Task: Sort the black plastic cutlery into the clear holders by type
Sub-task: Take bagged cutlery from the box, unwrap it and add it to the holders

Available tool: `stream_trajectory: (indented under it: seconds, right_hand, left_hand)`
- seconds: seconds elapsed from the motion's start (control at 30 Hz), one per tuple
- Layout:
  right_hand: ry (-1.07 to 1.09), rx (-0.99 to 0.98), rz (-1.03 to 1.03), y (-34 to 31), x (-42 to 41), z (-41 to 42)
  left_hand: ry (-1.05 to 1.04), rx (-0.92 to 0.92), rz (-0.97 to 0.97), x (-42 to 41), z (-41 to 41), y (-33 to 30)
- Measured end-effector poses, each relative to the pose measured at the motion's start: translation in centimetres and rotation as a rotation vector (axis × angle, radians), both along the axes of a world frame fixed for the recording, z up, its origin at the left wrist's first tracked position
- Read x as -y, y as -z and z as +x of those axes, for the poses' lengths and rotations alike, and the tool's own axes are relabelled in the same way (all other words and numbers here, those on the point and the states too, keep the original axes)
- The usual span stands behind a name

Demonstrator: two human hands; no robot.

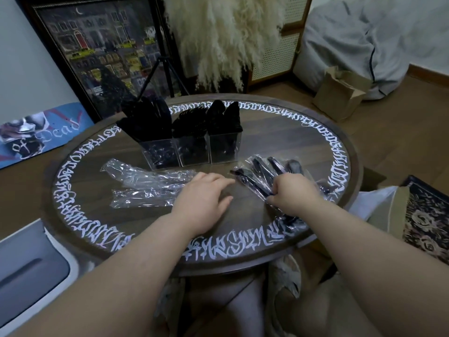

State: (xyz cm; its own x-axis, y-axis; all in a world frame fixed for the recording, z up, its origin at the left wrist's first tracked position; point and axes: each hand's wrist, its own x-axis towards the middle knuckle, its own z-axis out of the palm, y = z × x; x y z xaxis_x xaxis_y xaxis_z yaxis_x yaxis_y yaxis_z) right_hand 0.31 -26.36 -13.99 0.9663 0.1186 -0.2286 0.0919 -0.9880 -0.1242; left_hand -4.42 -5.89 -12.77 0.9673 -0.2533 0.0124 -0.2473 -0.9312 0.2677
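Three clear square holders stand in a row at the back of the round table [255, 215]: the left holder [161, 152], the middle holder [194, 149] and the right holder [224, 147], each stuffed with black plastic cutlery. Several black pieces wrapped in clear plastic [264, 171] lie in a pile at the right. My right hand [291, 193] grips one wrapped piece at the near edge of that pile. My left hand [206, 195] hovers flat over the table's middle, fingers relaxed, holding nothing.
Empty clear wrappers [145, 186] lie crumpled to the left of my left hand. The table has a white script band round its rim. A cardboard box [340, 93] and a grey beanbag [369, 40] sit on the floor behind; a grey bin [31, 268] is at the near left.
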Motion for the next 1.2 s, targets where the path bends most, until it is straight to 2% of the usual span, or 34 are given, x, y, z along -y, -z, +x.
stream_trajectory:
  seconds: [0.13, 0.3, 0.43, 0.57, 0.73, 0.83, 1.1, 1.2]
  right_hand:
    - [0.045, 0.01, 0.085, 0.3, -0.4, 0.1]
    - [0.001, 0.053, 0.15, -0.6, -1.2, -0.2]
    - [-0.056, 0.109, 0.229, -1.8, -1.9, -0.9]
    - [-0.13, 0.141, 0.286, -2.6, -2.7, -1.4]
    - [-0.234, 0.117, 0.309, -2.5, -3.1, -1.7]
    - [-0.272, 0.07, 0.331, -2.6, -3.2, -1.8]
    - [-0.163, -0.063, 0.363, -2.0, -2.2, -1.3]
    - [-0.151, -0.142, 0.312, -1.7, -1.6, -1.1]
  left_hand:
    - [0.019, 0.001, -0.027, 0.4, 0.1, 0.1]
    - [0.012, 0.035, -0.058, 0.3, 0.5, 0.1]
    - [-0.007, 0.146, -0.106, -0.2, 0.7, 0.1]
    - [-0.025, 0.22, -0.044, -0.7, 0.7, -0.1]
    - [-0.092, 0.221, 0.055, -1.1, 0.5, -0.2]
    - [-0.1, 0.185, 0.053, -1.5, 0.6, -0.3]
    - [-0.105, 0.088, -0.048, -2.2, 0.4, -0.5]
    - [-0.151, 0.095, -0.061, -3.1, 0.3, -0.6]
